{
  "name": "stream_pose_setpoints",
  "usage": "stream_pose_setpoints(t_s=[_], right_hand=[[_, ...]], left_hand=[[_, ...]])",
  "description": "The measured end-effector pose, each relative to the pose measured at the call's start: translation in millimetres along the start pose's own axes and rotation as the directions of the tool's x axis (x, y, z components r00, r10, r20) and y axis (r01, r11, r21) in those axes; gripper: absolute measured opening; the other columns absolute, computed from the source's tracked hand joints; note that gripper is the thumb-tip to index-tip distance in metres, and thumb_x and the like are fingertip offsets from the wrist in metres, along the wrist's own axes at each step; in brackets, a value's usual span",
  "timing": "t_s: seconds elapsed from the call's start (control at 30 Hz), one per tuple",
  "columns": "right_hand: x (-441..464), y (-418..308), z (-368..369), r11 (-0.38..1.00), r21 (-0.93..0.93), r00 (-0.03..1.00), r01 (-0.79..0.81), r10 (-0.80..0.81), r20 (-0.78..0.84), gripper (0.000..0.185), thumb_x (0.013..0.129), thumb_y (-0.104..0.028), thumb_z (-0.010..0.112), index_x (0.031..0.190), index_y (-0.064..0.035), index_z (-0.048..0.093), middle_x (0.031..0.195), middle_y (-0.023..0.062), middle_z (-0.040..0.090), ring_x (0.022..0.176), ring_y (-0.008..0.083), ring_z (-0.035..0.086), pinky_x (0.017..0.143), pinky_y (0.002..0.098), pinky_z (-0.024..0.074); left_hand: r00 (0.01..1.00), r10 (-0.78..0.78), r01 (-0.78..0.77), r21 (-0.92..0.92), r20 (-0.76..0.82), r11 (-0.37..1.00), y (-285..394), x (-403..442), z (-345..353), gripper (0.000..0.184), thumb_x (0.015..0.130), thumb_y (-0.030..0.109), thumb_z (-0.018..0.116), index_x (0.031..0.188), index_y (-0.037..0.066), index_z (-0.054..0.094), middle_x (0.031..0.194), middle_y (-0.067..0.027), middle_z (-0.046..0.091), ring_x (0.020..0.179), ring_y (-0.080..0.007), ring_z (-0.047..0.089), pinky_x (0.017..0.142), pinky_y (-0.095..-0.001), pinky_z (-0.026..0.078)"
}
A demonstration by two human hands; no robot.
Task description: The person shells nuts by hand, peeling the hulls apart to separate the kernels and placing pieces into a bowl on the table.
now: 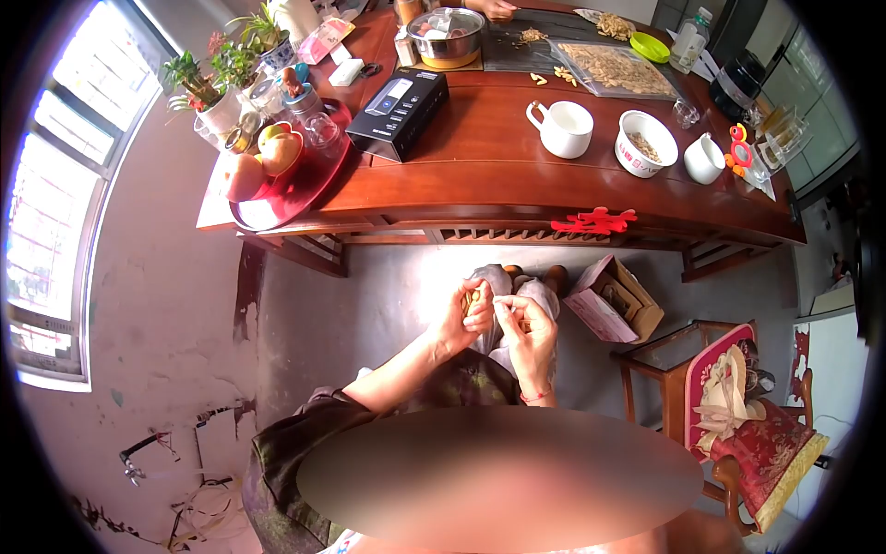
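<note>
My left hand (463, 314) is curled above my lap. Its fingers close round several small yellowish-brown pieces (472, 301), too small to name. Just to its right is my right hand (529, 337), with thumb and forefinger pinched together towards the left hand. Something small and pale shows at those fingertips, but I cannot make out what it is. A red string bracelet (536, 397) circles the right wrist. Both hands are over my grey trousers (544, 297), in front of the wooden table (443, 189).
On the table stand a white mug (565, 129), a white bowl (646, 146), a small white pitcher (704, 159), a black box (399, 113) and a tray of light-brown pieces (616, 70). An open carton (616, 300) and a chair (683, 397) are at right. Another person's hand (496, 9) shows at the far side.
</note>
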State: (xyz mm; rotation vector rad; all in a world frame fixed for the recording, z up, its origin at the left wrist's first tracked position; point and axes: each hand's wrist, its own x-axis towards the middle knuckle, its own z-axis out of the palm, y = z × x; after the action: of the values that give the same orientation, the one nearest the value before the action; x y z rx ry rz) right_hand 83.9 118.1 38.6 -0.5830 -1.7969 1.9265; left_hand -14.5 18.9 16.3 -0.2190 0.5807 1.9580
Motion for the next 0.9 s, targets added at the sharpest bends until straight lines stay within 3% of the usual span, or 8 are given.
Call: stream_pose_setpoints(t_s=[0.17,0.23,0.3,0.33,0.43,0.53,0.67,0.9], right_hand=[[-8,-12,8,0.997,0.077,0.997,-0.005,-0.001,0.073,0.008,0.084,0.0,0.063,0.092,0.0001,0.064,0.071,-0.0022,0.063,0.053,-0.0021,0.039,0.048,0.017,0.0361],[-10,-13,9,0.997,-0.054,0.991,0.058,-0.051,0.124,0.008,0.084,0.003,0.063,0.092,0.0013,0.063,0.074,-0.0012,0.066,0.053,-0.0008,0.04,0.048,0.0174,0.0367],[-11,-8,11,0.992,-0.09,0.987,0.091,-0.078,0.138,0.011,0.082,0.0,0.065,0.092,0.0005,0.063,0.07,0.0001,0.064,0.052,0.0018,0.042,0.048,0.019,0.0372],[-12,-5,11,0.98,-0.168,0.986,0.111,-0.088,0.141,0.012,0.081,-0.002,0.067,0.092,-0.0012,0.063,0.068,0.0014,0.062,0.051,0.0032,0.042,0.047,0.0204,0.0374],[-14,1,12,0.948,-0.29,0.986,0.13,-0.093,0.138,0.015,0.079,-0.008,0.07,0.092,-0.0059,0.064,0.063,0.0045,0.056,0.048,0.0076,0.043,0.047,0.0247,0.0388],[-17,-1,14,0.931,-0.301,0.978,0.205,-0.182,0.101,0.015,0.078,-0.005,0.071,0.092,-0.004,0.064,0.055,0.0009,0.042,0.048,0.0048,0.036,0.044,0.0238,0.032],[-17,1,17,0.885,-0.366,0.958,0.288,-0.267,0.109,0.017,0.077,-0.007,0.072,0.092,-0.0033,0.064,0.06,0.0051,0.052,0.045,0.0097,0.042,0.045,0.0261,0.0369],[-17,11,13,0.795,-0.484,0.928,0.365,-0.354,0.118,0.017,0.078,-0.011,0.071,0.091,-0.0025,0.065,0.076,0.0107,0.066,0.06,0.0192,0.063,0.055,0.0295,0.0493]], left_hand=[[0.999,0.015,-0.022,-0.143,-0.05,0.989,-1,7,-11,0.023,0.092,0.02,0.045,0.075,0.006,0.047,0.054,0.0016,0.038,0.037,-0.0071,0.026,0.035,-0.0194,0.024],[0.999,0.04,-0.034,-0.171,0.028,0.985,-3,11,-22,0.021,0.093,0.019,0.047,0.077,0.006,0.047,0.058,0.0014,0.038,0.041,-0.0074,0.029,0.039,-0.0187,0.027],[0.999,0.021,-0.032,-0.381,-0.033,0.924,-5,18,-26,0.021,0.094,0.019,0.048,0.079,0.006,0.046,0.063,0.0005,0.04,0.048,-0.0075,0.033,0.043,-0.0191,0.03],[0.998,0.029,-0.003,-0.416,0.056,0.91,-4,17,-26,0.02,0.095,0.019,0.048,0.08,0.006,0.045,0.066,-0.0004,0.041,0.054,-0.0087,0.036,0.048,-0.0201,0.034],[1.0,0.015,-0.024,-0.439,-0.023,0.898,-4,17,-24,0.02,0.095,0.018,0.048,0.08,0.006,0.045,0.068,-0.0014,0.041,0.057,-0.01,0.038,0.05,-0.0214,0.036],[0.999,-0.005,0.026,-0.469,0.045,0.883,-2,15,-29,0.02,0.096,0.019,0.048,0.081,0.006,0.045,0.07,-0.0024,0.042,0.059,-0.0115,0.04,0.052,-0.0222,0.039],[0.997,0.0,-0.043,-0.521,-0.081,0.853,-3,14,-25,0.02,0.096,0.02,0.048,0.082,0.006,0.047,0.072,-0.004,0.045,0.061,-0.0125,0.042,0.054,-0.0236,0.041],[0.999,-0.013,0.024,-0.398,0.03,0.917,-9,12,-28,0.022,0.096,0.022,0.048,0.084,0.004,0.049,0.079,-0.0074,0.052,0.071,-0.0151,0.05,0.063,-0.0256,0.047]])
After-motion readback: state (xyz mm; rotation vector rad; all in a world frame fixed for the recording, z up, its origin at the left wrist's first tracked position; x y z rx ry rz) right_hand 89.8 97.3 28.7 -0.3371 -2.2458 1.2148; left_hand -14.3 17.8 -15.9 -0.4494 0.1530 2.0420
